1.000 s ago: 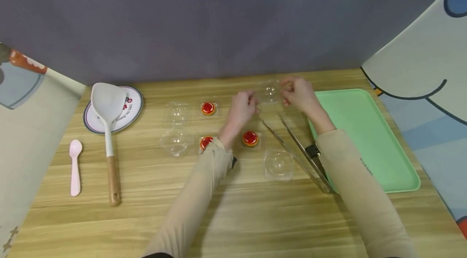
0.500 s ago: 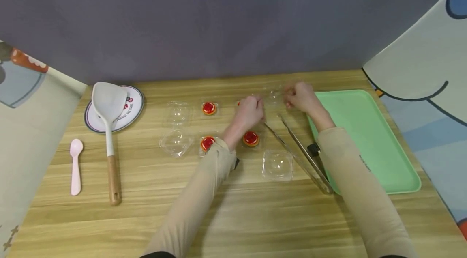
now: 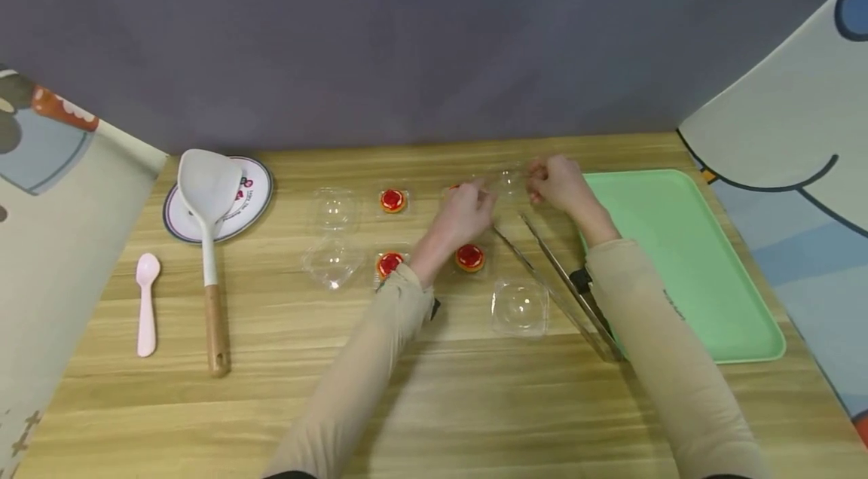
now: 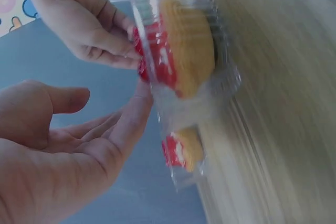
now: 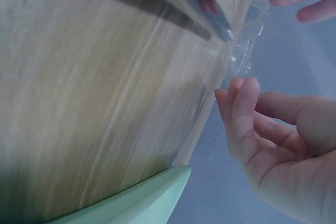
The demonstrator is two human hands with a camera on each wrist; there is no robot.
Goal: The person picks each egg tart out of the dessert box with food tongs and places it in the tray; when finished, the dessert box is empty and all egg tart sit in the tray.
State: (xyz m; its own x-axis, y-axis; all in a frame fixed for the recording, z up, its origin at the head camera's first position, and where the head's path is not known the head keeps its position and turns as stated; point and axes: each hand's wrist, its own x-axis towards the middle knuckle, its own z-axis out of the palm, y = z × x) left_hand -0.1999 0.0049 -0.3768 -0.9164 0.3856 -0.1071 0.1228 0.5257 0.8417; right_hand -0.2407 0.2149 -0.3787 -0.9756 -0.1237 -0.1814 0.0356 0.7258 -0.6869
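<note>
In the head view my left hand reaches over the middle of several clear plastic boxes with red-topped toy tarts. The left wrist view shows its thumb apart from its fingers, which extend toward a boxed tart. One tart is partly hidden behind that hand. My right hand has curled fingers and appears to pinch the edge of a clear plastic lid at the back. In the right wrist view the lid meets its fingertips; the exact contact is hard to see.
Metal tongs lie between the hands, beside a green tray. A clear lid and tarts sit nearer. At left are an open clear box, a spatula across a plate, and a pink spoon.
My left hand has shifted right, uncovering part of the tart behind it. The clear lid at the back sits slightly lower and farther right, with my right hand still beside it.
</note>
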